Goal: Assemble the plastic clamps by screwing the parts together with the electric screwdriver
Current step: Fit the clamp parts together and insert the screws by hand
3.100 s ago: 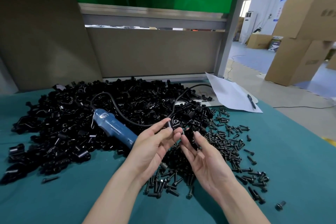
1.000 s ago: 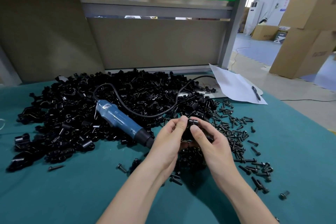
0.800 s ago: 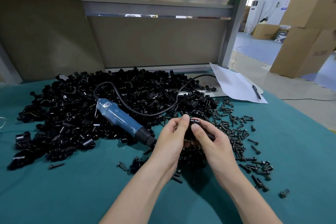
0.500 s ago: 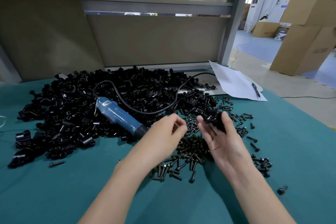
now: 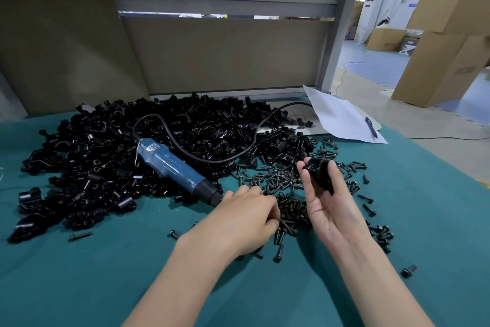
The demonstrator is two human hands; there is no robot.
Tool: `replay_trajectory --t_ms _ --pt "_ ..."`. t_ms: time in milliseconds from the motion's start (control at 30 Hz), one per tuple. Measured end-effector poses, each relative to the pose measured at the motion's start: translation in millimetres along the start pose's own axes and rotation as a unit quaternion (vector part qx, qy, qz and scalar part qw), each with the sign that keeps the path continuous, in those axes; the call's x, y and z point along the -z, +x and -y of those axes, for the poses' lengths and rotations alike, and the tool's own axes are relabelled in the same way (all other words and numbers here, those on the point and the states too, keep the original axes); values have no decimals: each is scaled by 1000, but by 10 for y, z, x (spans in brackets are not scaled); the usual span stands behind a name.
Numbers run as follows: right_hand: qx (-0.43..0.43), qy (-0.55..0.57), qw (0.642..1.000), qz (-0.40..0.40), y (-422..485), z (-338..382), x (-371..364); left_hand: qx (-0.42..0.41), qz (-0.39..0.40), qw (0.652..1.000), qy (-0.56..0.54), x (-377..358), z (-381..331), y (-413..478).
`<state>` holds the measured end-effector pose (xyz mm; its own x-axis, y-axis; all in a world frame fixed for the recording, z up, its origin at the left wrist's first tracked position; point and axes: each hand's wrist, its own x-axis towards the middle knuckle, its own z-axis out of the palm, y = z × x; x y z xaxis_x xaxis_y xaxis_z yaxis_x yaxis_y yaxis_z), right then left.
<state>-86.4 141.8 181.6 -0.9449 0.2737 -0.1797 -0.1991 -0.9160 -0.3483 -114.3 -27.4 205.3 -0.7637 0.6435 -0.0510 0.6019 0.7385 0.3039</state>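
Observation:
My right hand (image 5: 328, 210) is raised palm up and holds a black plastic clamp (image 5: 319, 171) between thumb and fingers. My left hand (image 5: 244, 223) is palm down on the scattered black screws (image 5: 289, 210), its curled fingertips among them; whether it pinches a screw is hidden. The blue electric screwdriver (image 5: 172, 167) lies on the pile of black clamp parts (image 5: 106, 167), tip just left of my left hand, its black cable (image 5: 238, 154) looping back over the pile.
The green table cover (image 5: 79, 287) carries a few stray screws (image 5: 408, 271). A white paper sheet (image 5: 342, 119) with a pen (image 5: 371, 127) lies at the back right. A grey panel (image 5: 225, 56) closes the back; cardboard boxes (image 5: 445, 61) stand on the floor to the right.
My hands have parted. The right hand kept the clamp and lifted it to the right. The left hand dropped down onto the screws near the screwdriver tip.

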Motion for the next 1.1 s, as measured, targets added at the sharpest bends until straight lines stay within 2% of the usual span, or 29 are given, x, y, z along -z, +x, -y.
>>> replay_trajectory --t_ms 300,500,600,667,733,800,867,967,1100 --pt "6 -10 1000 1 -8 -4 -12 13 12 1000 23 -51 -11 25" --pt "10 -46 999 -1 -24 -22 -27 -7 -25 999 26 -105 12 27" --pt "23 -89 996 8 -10 -37 -18 -23 -43 999 24 -138 15 40" --pt "34 -146 988 23 7 -57 -8 -27 -62 997 -20 -117 42 56" --pt "48 -205 976 49 19 -91 2 0 -81 988 -132 -30 117 64" --pt "76 -269 957 78 20 -141 15 16 -110 960 -257 57 213 71" --pt "101 -338 929 110 -5 -206 20 14 -168 928 -332 108 293 70" --pt "118 -426 887 133 -37 -293 30 5 -211 905 -370 107 320 79" --pt "138 -500 843 143 -66 -309 44 5 -218 898 -382 79 325 86"
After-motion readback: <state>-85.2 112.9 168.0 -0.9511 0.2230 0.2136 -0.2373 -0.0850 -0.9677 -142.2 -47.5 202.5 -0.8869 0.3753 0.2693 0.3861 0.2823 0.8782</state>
